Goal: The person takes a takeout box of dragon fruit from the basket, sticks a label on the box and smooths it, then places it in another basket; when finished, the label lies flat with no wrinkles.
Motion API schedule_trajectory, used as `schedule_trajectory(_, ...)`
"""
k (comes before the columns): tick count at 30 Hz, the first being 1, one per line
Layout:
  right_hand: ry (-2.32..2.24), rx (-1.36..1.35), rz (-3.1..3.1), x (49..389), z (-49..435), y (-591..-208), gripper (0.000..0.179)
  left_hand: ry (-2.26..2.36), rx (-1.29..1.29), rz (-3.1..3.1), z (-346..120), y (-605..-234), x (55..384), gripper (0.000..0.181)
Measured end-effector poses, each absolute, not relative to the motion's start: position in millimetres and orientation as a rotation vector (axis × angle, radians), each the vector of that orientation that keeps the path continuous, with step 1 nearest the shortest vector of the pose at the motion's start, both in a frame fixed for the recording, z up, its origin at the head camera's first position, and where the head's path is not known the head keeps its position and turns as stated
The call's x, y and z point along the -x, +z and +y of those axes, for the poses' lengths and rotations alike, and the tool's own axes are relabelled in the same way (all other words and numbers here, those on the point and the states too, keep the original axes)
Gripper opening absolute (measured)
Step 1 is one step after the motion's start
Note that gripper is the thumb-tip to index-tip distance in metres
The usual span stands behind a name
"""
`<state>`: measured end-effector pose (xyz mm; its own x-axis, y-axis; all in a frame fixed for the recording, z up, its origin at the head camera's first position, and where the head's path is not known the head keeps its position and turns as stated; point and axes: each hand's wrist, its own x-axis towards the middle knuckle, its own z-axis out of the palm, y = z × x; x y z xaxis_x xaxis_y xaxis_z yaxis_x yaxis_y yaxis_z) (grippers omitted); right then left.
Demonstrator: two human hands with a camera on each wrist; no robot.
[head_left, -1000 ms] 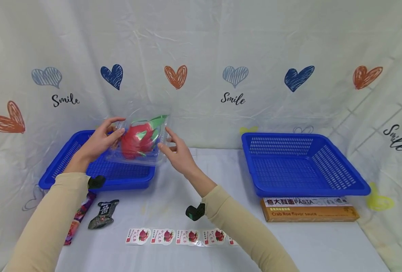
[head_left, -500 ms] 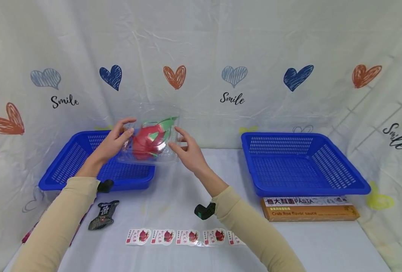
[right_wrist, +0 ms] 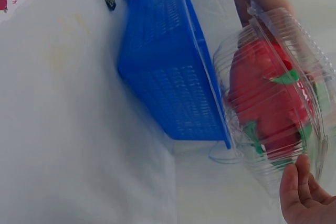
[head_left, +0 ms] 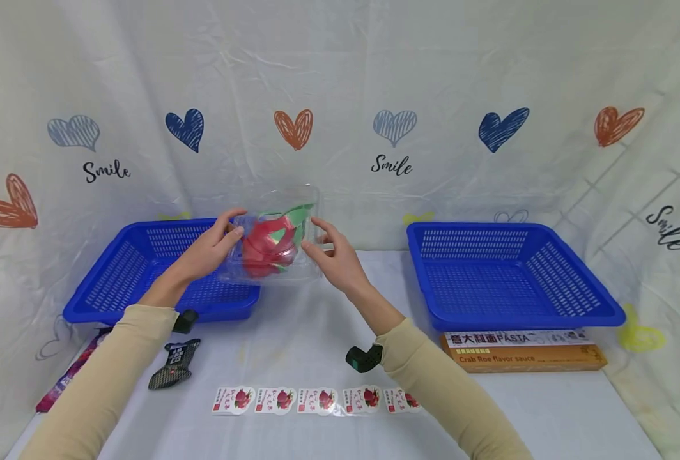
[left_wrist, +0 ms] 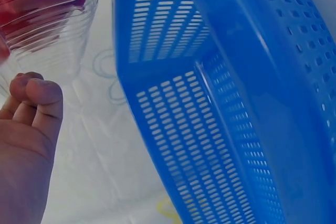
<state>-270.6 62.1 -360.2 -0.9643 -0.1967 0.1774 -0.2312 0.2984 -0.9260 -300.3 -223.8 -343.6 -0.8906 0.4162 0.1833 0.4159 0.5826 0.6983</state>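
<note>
Plastic box [head_left: 302, 269] gripped at both sides, raised above the surface [head_left: 294, 345]

Contents: one red fruit [head_left: 268, 248] with green leaf tips, visible through the clear wall. Whether the lid is fully latched cannot be told.

Grip: the left hand [head_left: 210, 249] grasps the left edge between thumb and fingers; the right hand [head_left: 340, 262] does likewise at the right edge. Neither set of fingers is released.

Governing relation: the box lies directly between the two hands. Neither hand is nearer, both being in contact. The fruit's slant runs from low by the left hand up towards the right fingers, green tip at the right end. The box's own long axis cannot be settled from these views.

Position: from the head camera, the box overlaps the right end of the left basket [head_left: 110, 278]; the left wrist view shows a gap between them. The right basket [head_left: 512, 321] stands well apart, on the right hand's side. A row of fruit-printed labels [head_left: 314, 401] lies on the surface, nearer the person than the box.
</note>
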Motion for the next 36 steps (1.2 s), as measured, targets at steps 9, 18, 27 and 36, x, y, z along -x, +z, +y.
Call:
schedule_trajectory(9,1.769,-0.324,-2.556,263.9,80.9,-367.5,0.056,1.197,-0.815,2.823,-206.8,-350.0,294.3,0.053)
schedule_trajectory(18,1.743,-0.271,-2.573,256.8,102.3,-373.4,0.054,1.149,-0.866,2.819,-186.5,-354.0,286.8,0.055)
schedule_trajectory(27,1.709,-0.263,-2.625,247.0,118.9,-378.2,0.054,1.085,-0.871,2.811,-171.1,-368.2,281.9,0.056)
schedule_trajectory(36,1.779,-0.22,-2.61,239.4,132.7,-390.8,0.054,1.171,-0.865,2.738,-156.8,-383.9,277.7,0.058)
